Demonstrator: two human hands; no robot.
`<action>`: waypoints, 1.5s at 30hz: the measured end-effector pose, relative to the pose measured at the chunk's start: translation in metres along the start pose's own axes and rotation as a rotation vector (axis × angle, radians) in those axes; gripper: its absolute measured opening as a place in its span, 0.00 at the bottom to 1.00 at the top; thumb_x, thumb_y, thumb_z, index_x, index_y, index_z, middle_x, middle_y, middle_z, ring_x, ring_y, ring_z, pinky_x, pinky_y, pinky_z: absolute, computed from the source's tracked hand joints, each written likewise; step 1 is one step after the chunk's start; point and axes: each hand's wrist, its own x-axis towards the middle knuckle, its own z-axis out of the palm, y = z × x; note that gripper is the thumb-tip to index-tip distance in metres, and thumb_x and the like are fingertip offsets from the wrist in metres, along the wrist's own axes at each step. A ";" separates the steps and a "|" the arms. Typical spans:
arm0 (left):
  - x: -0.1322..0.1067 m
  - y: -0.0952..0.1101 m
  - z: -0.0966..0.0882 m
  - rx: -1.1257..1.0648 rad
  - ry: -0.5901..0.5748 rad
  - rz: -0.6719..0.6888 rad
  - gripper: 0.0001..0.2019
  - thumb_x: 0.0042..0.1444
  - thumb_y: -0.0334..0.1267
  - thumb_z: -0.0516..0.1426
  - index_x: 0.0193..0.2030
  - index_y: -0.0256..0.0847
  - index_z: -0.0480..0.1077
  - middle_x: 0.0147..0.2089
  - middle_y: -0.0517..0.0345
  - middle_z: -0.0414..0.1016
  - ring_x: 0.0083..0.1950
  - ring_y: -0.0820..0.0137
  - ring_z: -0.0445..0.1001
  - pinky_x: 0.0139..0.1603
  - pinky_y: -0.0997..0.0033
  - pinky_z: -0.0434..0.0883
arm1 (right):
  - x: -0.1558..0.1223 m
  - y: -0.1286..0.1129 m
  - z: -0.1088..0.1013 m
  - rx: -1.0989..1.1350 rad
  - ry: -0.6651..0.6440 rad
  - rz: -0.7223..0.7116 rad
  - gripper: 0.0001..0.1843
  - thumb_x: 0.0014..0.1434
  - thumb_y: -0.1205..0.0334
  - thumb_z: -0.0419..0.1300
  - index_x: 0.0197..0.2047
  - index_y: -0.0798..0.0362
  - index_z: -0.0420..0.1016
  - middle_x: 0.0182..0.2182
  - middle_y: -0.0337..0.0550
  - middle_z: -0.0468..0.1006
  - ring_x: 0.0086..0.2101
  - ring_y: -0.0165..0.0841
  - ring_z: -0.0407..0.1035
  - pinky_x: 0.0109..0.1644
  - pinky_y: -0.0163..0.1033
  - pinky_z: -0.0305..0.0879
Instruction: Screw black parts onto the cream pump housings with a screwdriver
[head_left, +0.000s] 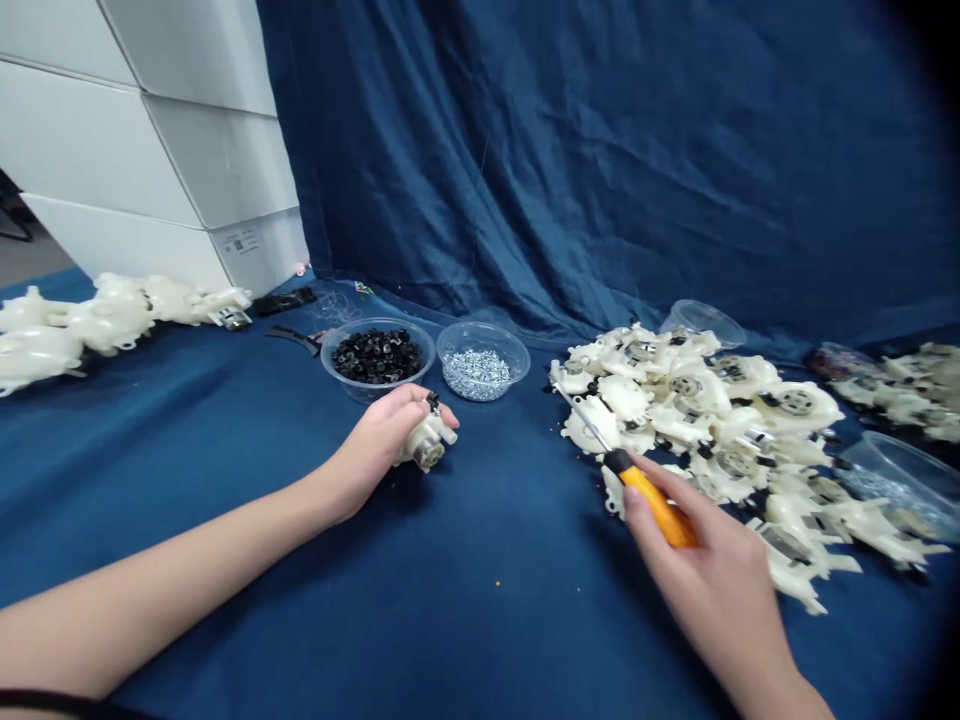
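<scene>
My left hand [382, 440] is closed around a cream plastic motor housing [429, 440], with a metal motor end and a small black piece showing at its front. My fingers cover much of the housing. In my right hand [705, 560] is a screwdriver [660, 505] with an orange and black handle. Its metal shaft points up and to the left, over the edge of a pile of cream plastic housings [697, 400]. In front of my left hand stand a clear bowl of small black parts [379, 355] and a clear bowl of silver screws [480, 370].
More cream housings [112, 315] lie at the left by stacked white boxes [150, 150]. A dark tool [292, 338] is beside the black parts' bowl. At the right are a clear container [900, 485] and further housings [915, 385]. A blue cloth [480, 640] covers the table.
</scene>
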 end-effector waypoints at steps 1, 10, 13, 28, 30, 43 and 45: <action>0.001 -0.002 0.000 -0.003 0.010 0.009 0.12 0.63 0.44 0.55 0.42 0.37 0.72 0.47 0.49 0.81 0.39 0.70 0.75 0.35 0.74 0.71 | -0.005 0.000 0.001 0.018 0.028 -0.048 0.19 0.65 0.51 0.63 0.57 0.46 0.80 0.47 0.45 0.85 0.43 0.43 0.81 0.49 0.45 0.76; 0.003 -0.014 0.001 0.006 0.003 0.098 0.12 0.65 0.45 0.56 0.42 0.37 0.71 0.41 0.53 0.79 0.37 0.72 0.73 0.35 0.75 0.70 | -0.019 -0.031 0.026 0.173 -0.099 -0.439 0.26 0.68 0.69 0.62 0.68 0.51 0.72 0.37 0.44 0.78 0.30 0.28 0.74 0.35 0.33 0.72; 0.003 -0.014 0.004 0.007 0.003 0.110 0.12 0.65 0.45 0.56 0.44 0.36 0.72 0.42 0.53 0.79 0.37 0.73 0.73 0.35 0.76 0.70 | -0.022 -0.030 0.028 0.162 -0.109 -0.440 0.26 0.68 0.70 0.62 0.68 0.53 0.71 0.37 0.44 0.77 0.30 0.27 0.73 0.36 0.32 0.71; 0.000 -0.012 0.010 0.015 0.007 0.100 0.13 0.67 0.45 0.55 0.45 0.35 0.70 0.44 0.53 0.77 0.36 0.75 0.72 0.36 0.75 0.70 | -0.023 -0.032 0.030 0.138 -0.102 -0.413 0.27 0.67 0.71 0.62 0.68 0.51 0.70 0.38 0.43 0.78 0.30 0.28 0.73 0.36 0.33 0.71; -0.001 -0.011 0.011 0.010 0.023 0.098 0.11 0.67 0.43 0.54 0.45 0.36 0.68 0.44 0.54 0.77 0.35 0.75 0.71 0.36 0.75 0.70 | -0.023 -0.032 0.030 0.158 -0.117 -0.389 0.26 0.68 0.68 0.62 0.68 0.51 0.70 0.40 0.44 0.81 0.32 0.30 0.75 0.37 0.34 0.73; -0.012 -0.016 0.013 0.211 0.116 0.233 0.12 0.71 0.48 0.52 0.49 0.44 0.69 0.48 0.60 0.75 0.38 0.76 0.69 0.40 0.72 0.69 | -0.019 -0.037 0.026 0.318 -0.282 -0.112 0.10 0.65 0.57 0.65 0.47 0.48 0.71 0.36 0.37 0.80 0.30 0.29 0.77 0.34 0.31 0.73; -0.014 -0.017 0.014 0.222 0.121 0.269 0.12 0.71 0.49 0.52 0.50 0.45 0.69 0.49 0.60 0.75 0.38 0.76 0.69 0.40 0.71 0.69 | -0.020 -0.035 0.025 0.313 -0.245 -0.173 0.09 0.66 0.58 0.65 0.49 0.46 0.73 0.38 0.36 0.82 0.32 0.28 0.78 0.37 0.30 0.73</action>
